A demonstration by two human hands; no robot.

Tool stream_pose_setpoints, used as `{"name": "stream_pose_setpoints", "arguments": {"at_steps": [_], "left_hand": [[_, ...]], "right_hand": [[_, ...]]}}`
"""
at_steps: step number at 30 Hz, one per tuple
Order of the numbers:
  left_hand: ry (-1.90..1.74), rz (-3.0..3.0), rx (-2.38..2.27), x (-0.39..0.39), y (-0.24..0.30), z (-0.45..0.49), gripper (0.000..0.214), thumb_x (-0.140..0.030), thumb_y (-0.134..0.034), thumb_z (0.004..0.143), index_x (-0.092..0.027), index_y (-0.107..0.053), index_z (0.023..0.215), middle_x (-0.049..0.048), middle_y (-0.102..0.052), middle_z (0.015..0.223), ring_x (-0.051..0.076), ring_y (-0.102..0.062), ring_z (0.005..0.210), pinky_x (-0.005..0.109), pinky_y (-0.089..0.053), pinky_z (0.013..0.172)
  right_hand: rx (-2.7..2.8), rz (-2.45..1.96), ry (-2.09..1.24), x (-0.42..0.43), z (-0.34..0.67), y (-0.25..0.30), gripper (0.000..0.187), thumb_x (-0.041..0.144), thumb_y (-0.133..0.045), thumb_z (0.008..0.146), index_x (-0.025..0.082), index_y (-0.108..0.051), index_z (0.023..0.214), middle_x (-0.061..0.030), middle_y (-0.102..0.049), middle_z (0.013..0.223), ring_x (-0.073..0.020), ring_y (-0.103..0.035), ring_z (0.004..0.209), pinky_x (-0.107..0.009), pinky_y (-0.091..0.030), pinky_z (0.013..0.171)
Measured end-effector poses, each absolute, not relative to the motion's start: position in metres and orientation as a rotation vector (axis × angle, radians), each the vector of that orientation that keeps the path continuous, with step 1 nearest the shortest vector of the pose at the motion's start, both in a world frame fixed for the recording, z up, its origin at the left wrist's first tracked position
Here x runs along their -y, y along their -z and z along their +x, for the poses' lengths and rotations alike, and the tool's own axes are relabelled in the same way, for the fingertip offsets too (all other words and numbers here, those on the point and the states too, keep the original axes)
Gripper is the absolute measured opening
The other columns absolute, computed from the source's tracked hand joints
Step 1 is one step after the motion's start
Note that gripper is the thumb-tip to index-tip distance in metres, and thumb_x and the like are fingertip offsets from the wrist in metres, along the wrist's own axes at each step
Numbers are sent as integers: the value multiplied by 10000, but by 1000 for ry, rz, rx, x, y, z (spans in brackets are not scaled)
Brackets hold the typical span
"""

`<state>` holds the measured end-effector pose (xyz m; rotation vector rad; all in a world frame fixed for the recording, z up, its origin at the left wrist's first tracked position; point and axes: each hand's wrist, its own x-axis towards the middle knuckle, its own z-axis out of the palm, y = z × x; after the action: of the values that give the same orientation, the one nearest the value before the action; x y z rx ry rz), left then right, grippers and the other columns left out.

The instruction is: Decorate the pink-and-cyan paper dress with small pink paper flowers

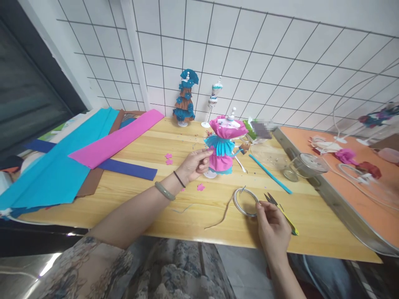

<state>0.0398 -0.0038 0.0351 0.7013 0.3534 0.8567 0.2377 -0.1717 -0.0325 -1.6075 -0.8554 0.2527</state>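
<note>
My left hand (198,164) reaches to the left side of a small dress form (222,147) wearing pink and turquoise ruffled crepe paper. Its thumb and forefinger are closed on a small pink paper piece (212,150) against the ruffles; the fingers partly hide its shape. Nearer the table's front edge, my right hand (273,224) pinches the right side of a coil of thin wire (236,202). One loose end of the wire trails left over the wood. Yellow-handled pliers (288,220) lie just beyond the right hand. Pink paper flowers (200,187) are scattered near the stand.
Turquoise (62,162), pink (121,137) and dark blue crepe paper (129,169) lie at left. Two more dress forms, one brown and blue (186,99), one mostly white (213,97), stand by the tiled wall. A turquoise strip (270,174), glass jar (308,165) and orange-topped table (352,195) are at right.
</note>
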Motion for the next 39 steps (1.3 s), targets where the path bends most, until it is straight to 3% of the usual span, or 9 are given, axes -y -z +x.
{"name": "stream_pose_setpoints", "arguments": {"at_steps": [9, 18, 24, 39], "left_hand": [[-873, 714, -363, 6, -32, 39, 202, -214, -629, 720, -135, -460, 642, -75, -423, 434, -1, -294, 302, 133, -163, 327], [-867, 717, -351, 8, -31, 39, 140, -178, -645, 699, -122, -526, 744, -85, -413, 432, -11, -278, 296, 122, -139, 325], [-888, 722, -373, 8, -32, 41, 178, -172, -653, 682, -126, -482, 661, -85, -406, 434, -14, -274, 298, 124, -133, 325], [-880, 675, -392, 17, -27, 29, 153, -217, -587, 745, -124, -501, 659, -72, -410, 418, 3, -272, 288, 127, -148, 310]], "right_hand": [[862, -1584, -311, 172, 238, 33, 318, 420, -662, 647, 148, -606, 804, -48, -603, 704, -150, -537, 599, -281, -434, 550], [860, -1569, -349, 172, 239, 32, 320, 426, -652, 652, 151, -596, 806, -49, -602, 726, -156, -542, 638, -300, -436, 603], [871, -1546, -361, 171, 243, 38, 325, 431, -659, 639, 153, -599, 795, -46, -609, 711, -158, -545, 626, -298, -435, 591], [879, -1496, -426, 173, 241, 34, 284, 391, -651, 673, 154, -590, 817, -28, -588, 732, -142, -532, 654, -279, -428, 624]]}}
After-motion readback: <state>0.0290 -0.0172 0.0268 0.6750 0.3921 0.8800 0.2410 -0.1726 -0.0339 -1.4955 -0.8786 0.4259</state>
